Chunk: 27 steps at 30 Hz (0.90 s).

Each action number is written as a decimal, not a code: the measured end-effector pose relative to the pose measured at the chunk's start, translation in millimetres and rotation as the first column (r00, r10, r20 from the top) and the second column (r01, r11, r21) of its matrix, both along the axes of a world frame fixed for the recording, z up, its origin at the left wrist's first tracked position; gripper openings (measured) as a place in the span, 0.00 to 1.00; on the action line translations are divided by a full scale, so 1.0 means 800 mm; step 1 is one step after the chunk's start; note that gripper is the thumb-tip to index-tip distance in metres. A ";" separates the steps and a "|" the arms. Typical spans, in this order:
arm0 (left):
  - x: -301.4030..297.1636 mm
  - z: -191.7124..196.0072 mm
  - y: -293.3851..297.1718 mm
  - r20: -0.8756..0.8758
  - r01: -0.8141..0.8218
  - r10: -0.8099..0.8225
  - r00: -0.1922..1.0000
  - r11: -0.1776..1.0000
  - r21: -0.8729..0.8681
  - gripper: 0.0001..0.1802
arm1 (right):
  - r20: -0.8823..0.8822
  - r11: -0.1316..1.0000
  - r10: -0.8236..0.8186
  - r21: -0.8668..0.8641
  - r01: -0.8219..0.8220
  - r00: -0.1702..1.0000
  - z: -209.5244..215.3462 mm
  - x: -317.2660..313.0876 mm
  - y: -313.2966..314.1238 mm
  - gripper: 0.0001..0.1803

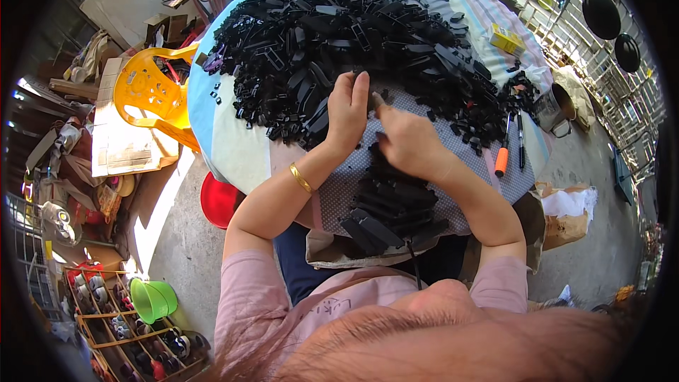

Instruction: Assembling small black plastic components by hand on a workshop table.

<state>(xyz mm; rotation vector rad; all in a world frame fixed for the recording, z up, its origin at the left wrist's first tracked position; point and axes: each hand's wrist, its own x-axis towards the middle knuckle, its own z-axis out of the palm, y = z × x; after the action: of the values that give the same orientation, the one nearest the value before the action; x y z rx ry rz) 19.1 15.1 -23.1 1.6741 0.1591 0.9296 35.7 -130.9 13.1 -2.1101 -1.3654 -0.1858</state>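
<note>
A large heap of black plastic parts (339, 21) covers the far half of a round, cloth-covered table (247, 163). At the heap's near edge, my left hand (346, 114) is upright and closed, its fingertips on a small black plastic part that is mostly hidden. Close to its right, my right hand (410, 143) is closed with the thumb side toward the left hand; what it grips is hidden. Between my forearms, a stack of long black plastic pieces (392, 205) lies at the table's near edge.
Right of my right hand lie an orange-handled tool (501, 161) and a black pen (522, 143). A metal mug (554, 107) and a yellow box (507, 39) are at the table's right side. Leftward are a yellow chair (152, 88), a red stool (218, 200) and a green bucket (153, 301).
</note>
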 end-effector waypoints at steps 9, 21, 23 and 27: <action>-0.016 0.028 -0.003 -0.074 0.498 -0.726 0.683 0.539 -0.679 0.23 | 0.122 0.854 -0.223 -0.454 0.254 0.967 0.007 0.098 -0.060 0.16; -0.020 0.019 -0.015 -0.157 0.566 -0.740 0.655 0.617 -0.546 0.21 | -0.315 0.929 -0.019 0.345 0.133 0.949 0.016 0.059 -0.029 0.07; -0.020 0.016 -0.016 -0.176 0.562 -0.734 0.657 0.631 -0.534 0.19 | -0.287 0.868 0.044 0.485 0.105 0.957 0.012 0.049 -0.024 0.07; -0.021 0.013 -0.017 -0.220 0.565 -0.702 0.677 0.688 -0.455 0.18 | -0.084 0.891 -0.038 0.448 0.072 0.996 0.015 0.042 -0.021 0.06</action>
<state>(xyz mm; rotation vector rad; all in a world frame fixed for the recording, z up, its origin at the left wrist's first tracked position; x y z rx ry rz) 2.3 1.2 -12.9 1.3883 -0.0224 0.0108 69.3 -148.0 25.3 -1.7452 -1.0924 -0.4045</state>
